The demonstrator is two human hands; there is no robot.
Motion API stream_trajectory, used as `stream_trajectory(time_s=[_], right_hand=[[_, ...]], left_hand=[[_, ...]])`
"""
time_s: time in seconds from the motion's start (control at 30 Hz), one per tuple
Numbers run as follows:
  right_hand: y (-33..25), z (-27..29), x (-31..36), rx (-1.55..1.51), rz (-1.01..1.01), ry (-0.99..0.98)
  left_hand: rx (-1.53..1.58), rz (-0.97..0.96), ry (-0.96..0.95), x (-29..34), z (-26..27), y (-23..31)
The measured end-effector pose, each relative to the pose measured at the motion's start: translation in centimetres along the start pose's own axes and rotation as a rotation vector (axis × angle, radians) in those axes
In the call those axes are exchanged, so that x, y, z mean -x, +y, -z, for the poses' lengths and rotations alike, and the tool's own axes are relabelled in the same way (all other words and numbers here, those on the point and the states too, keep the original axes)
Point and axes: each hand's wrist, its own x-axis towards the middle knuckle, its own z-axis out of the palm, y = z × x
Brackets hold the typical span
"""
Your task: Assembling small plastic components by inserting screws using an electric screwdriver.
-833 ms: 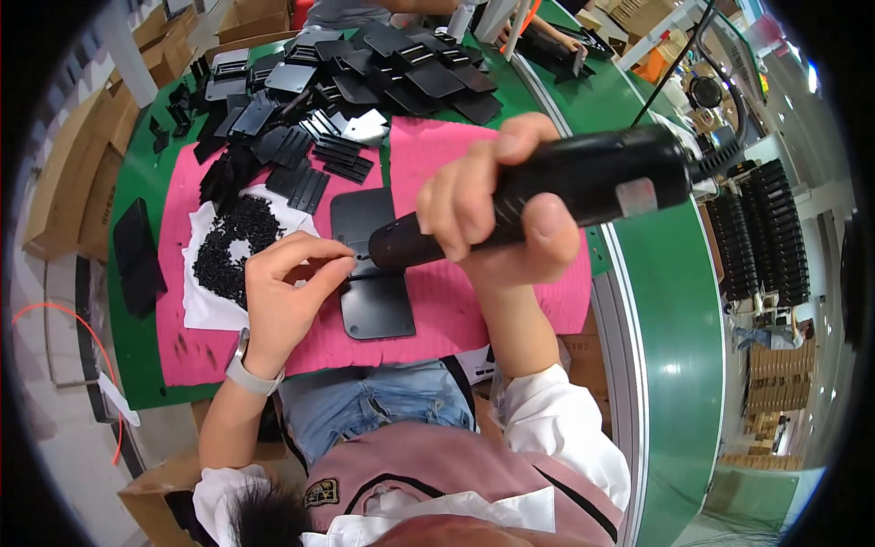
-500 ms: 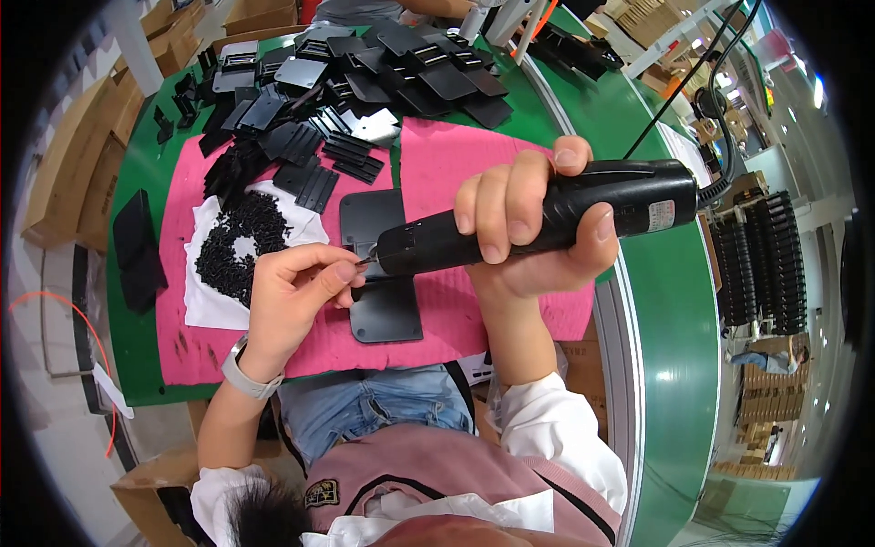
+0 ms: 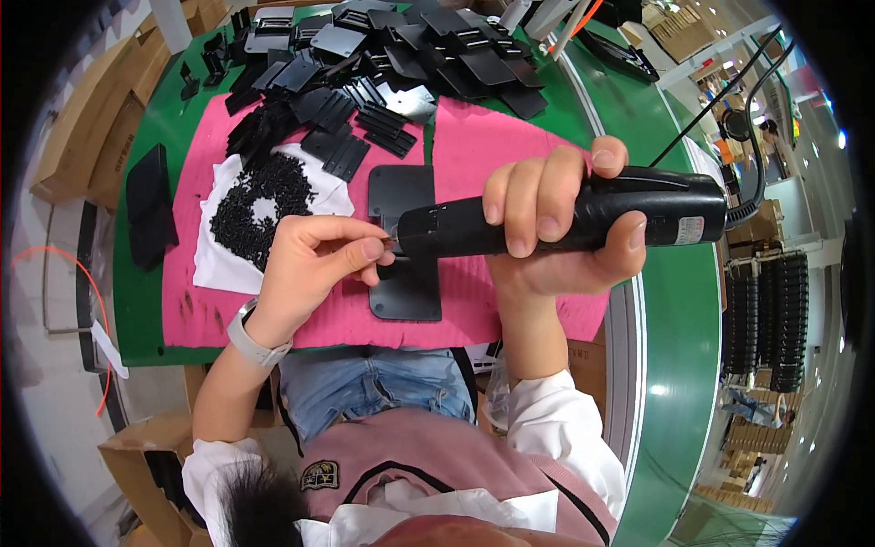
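Note:
A black electric screwdriver (image 3: 565, 214) lies level in my right hand (image 3: 570, 214), whose fingers wrap round its body. Its bit end points left, over a black flat plate part (image 3: 404, 294) with rounded corners. My left hand (image 3: 324, 255) is closed in a pinch right at the driver's tip; what sits between thumb and forefinger is too small to make out. Left of that hand, a heap of small black screws (image 3: 239, 228) rests on a white cloth (image 3: 219, 271). The middle of the plate part is hidden by the driver and my fingers.
Pink padding (image 3: 474, 314) covers part of the green table (image 3: 665, 383). Black plates and brackets (image 3: 437, 50) are piled at the back. Two black pieces (image 3: 149, 205) lie at the left edge. A cable (image 3: 752, 196) runs from the driver's rear end upward.
The whole scene sits a little higher and further right in the picture, as the view has shifted. Both hands keep their grips, with the driver's tip still at my left fingertips.

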Motion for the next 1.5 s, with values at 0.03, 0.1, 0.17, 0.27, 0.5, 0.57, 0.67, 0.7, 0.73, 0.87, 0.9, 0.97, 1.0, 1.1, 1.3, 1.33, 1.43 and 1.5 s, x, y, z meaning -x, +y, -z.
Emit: stream_trajectory(time_s=[0.03, 0.1, 0.17, 0.27, 0.5, 0.57, 0.67, 0.7, 0.73, 0.87, 0.9, 0.97, 1.0, 1.1, 1.3, 1.33, 1.43, 1.5], right_hand=[[0.0, -0.1, -0.1, -0.01, 0.005, -0.002], [0.1, -0.1, -0.4, -0.053, 0.02, 0.008], [0.3, 0.0, -0.8, -0.106, 0.0, 0.064], [0.2, 0.3, -1.9, -0.086, -0.078, 0.048], [1.2, -0.5, -2.0, 0.343, -0.231, -0.07], [1.6, -0.6, -1.8, 0.354, -0.246, -0.07], [2.0, -1.0, -1.8, 0.409, -0.269, -0.072], [2.1, -1.0, -1.8, 0.411, -0.29, -0.115], [2.2, -1.0, -1.9, 0.415, -0.309, -0.16], [3.4, -1.7, -2.0, 0.459, -0.3, -0.154], [3.5, -1.6, -1.9, 0.456, -0.302, -0.149], [3.5, -2.0, -2.0, 0.463, -0.32, -0.163], [3.6, -2.2, -2.0, 0.466, -0.33, -0.17], [3.8, -1.7, -2.0, 0.454, -0.36, -0.165], [3.6, -1.6, -1.9, 0.441, -0.414, -0.156], [3.5, -1.8, -1.9, 0.441, -0.417, -0.159], [3.1, -2.3, -2.2, 0.615, -0.284, -0.257], [2.6, -2.8, -1.3, 0.735, -0.296, -0.213]], left_hand=[[-0.019, -0.046, 0.004, 0.0, 0.0, -0.2], [0.008, -0.039, -0.041, 0.1, 0.3, -0.1], [0.03, -0.034, -0.083, 0.1, 0.4, 0.0], [-0.009, -0.192, -0.159, -0.4, 0.1, 0.3], [-0.605, 0.036, -0.02, -1.3, 0.5, -0.3], [-0.601, 0.076, -0.045, -1.5, 0.1, -0.1], [-0.542, 0.14, -0.073, -1.9, -0.2, -0.2], [-0.485, 0.161, -0.079, -1.9, -0.2, -0.4], [-0.485, 0.164, -0.078, -2.0, -0.2, -0.8], [-0.452, 0.144, -0.042, -2.1, -0.4, -1.6], [-0.457, 0.141, -0.033, -2.1, -0.5, -1.6], [-0.474, 0.134, -0.016, -1.8, -0.5, -1.2], [-0.495, 0.135, 0.0, -1.7, -0.5, -1.1], [-0.502, 0.155, 0.007, -2.1, -0.5, -1.1], [-0.461, 0.165, -0.003, -2.2, -0.4, -1.1], [-0.464, 0.16, -0.004, -2.1, -0.4, -1.1], [-0.561, 0.126, 0.011, -2.0, -0.6, -1.2], [-0.545, 0.085, 0.007, -2.0, -0.6, -1.8]])
